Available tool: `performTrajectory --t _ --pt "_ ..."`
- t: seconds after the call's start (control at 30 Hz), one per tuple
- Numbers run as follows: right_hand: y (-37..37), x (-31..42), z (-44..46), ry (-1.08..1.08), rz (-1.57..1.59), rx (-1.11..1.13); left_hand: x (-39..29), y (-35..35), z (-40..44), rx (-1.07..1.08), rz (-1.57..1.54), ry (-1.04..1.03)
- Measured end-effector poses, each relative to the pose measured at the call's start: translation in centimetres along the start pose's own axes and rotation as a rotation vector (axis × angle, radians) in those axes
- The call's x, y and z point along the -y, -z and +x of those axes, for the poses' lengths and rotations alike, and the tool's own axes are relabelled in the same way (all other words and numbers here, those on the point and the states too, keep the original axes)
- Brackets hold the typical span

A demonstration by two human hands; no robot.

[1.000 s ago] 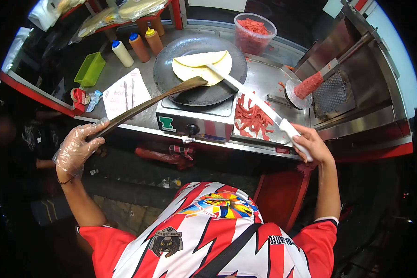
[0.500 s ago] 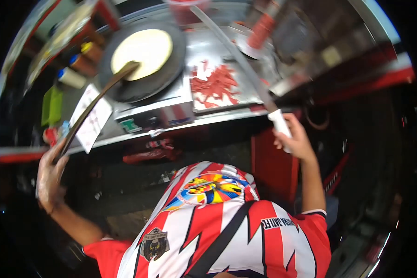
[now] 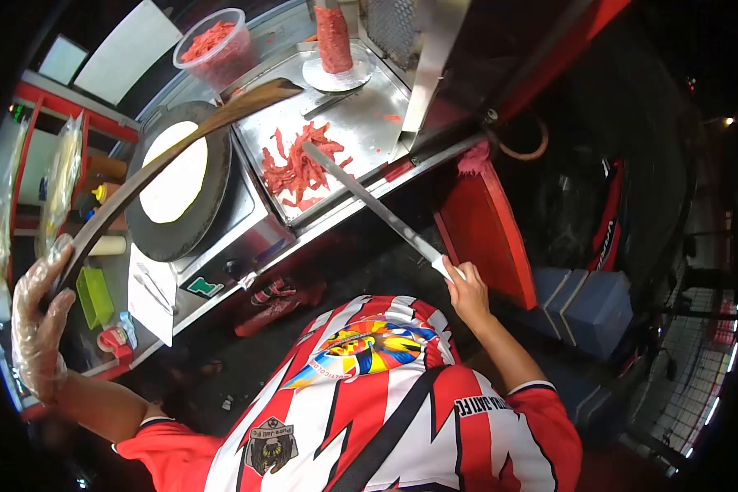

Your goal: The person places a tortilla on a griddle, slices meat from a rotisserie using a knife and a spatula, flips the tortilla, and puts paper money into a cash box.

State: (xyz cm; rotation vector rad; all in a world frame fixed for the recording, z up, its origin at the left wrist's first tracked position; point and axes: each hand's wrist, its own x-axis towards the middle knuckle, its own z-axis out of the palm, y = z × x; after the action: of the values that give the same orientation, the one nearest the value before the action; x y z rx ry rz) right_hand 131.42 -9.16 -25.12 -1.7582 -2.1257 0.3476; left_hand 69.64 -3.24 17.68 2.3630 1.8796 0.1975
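Note:
My left hand (image 3: 39, 328), in a clear plastic glove, is closed around a long wooden spatula (image 3: 115, 205). The spatula reaches across above a pale round flatbread (image 3: 175, 190) on a dark round griddle (image 3: 166, 244), its broad end near the metal tray's far-left edge. Gripped by its white handle in my right hand (image 3: 469, 293) is a long knife (image 3: 377, 207). The blade's tip is at a pile of reddish meat strips (image 3: 299, 168) on the metal tray (image 3: 373, 123); whether it touches them I cannot tell.
A stacked meat cone (image 3: 334, 41) stands at the tray's back. Behind the griddle is a tub of red meat (image 3: 219, 53). At left are a green container (image 3: 95, 297), bottles and a white sheet (image 3: 150, 305). A red panel (image 3: 488, 234) hangs below the counter, beside a blue-grey box (image 3: 586, 307).
The view has turned. The spatula's end has left the flatbread and swung over toward the tray. My right hand has lowered the knife, bringing its tip to the meat strips.

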Motion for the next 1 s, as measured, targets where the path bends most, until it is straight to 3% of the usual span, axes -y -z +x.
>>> performTrajectory --t 0.07,0.1,0.13,0.17,0.2,0.3,0.4,0.43,0.5,0.57,0.63,0.7,0.73,0.8,0.87,0.97,1.0 --pt "0.0 1.1 -0.4 -0.029 0.01 0.028 -4.1 -1.1 4.4 0.055 0.131 -0.043" --pt "-0.3 2.5 2.1 0.059 0.002 -0.083 -8.0 -2.5 6.7 0.015 0.17 -0.111" --pt "0.6 5.2 5.1 0.027 -0.015 -0.042 -11.1 -4.0 9.5 0.059 0.112 -0.052" --pt "0.4 6.1 7.5 0.098 -0.001 -0.082 -13.4 -4.3 11.8 0.237 -0.088 0.136" --pt "0.9 6.5 7.8 0.071 -0.024 -0.026 -13.0 -6.2 12.6 0.11 0.097 -0.109" --pt "1.7 4.0 2.4 0.0 -0.084 -0.014 -16.4 -8.4 16.6 0.306 0.104 -0.217" --pt "5.1 -0.7 -7.9 -0.017 -0.064 0.063 -14.8 -13.1 18.8 0.21 0.135 -0.469" --pt "7.3 -1.1 -10.0 -0.008 -0.058 0.068 -15.2 -13.9 18.8 0.261 0.189 -0.347" --pt "12.3 -0.5 -10.9 -0.055 -0.038 0.116 -14.4 -13.9 18.2 0.236 0.217 -0.337" --pt "15.9 0.0 -10.2 -0.161 0.177 0.187 -14.9 -9.9 15.7 0.286 0.42 -0.207" --pt "18.0 0.4 -8.3 -0.148 0.438 0.278 -13.9 -6.5 14.1 0.376 0.382 -0.051" --pt "19.4 0.5 -6.9 -0.524 0.74 0.632 -11.6 -4.8 12.4 0.316 0.193 -0.021" --pt "18.9 -0.1 -6.4 -0.564 0.817 0.698 -11.8 -4.2 11.2 0.242 0.211 -0.006" --pt "17.1 -1.4 -5.7 -0.644 0.966 0.836 -10.0 -5.5 10.3 0.203 0.092 0.055" --pt "15.5 -2.2 -5.2 -0.638 1.02 0.839 -8.7 -8.2 9.9 0.237 -0.059 0.191" --pt "13.4 -3.0 -4.6 -0.648 1.075 0.874 -8.7 -14.6 9.4 0.152 0.152 0.045" --pt "12.7 -3.2 -4.8 -0.651 1.09 0.886 -9.4 -16.8 9.6 0.2 0.139 0.108"
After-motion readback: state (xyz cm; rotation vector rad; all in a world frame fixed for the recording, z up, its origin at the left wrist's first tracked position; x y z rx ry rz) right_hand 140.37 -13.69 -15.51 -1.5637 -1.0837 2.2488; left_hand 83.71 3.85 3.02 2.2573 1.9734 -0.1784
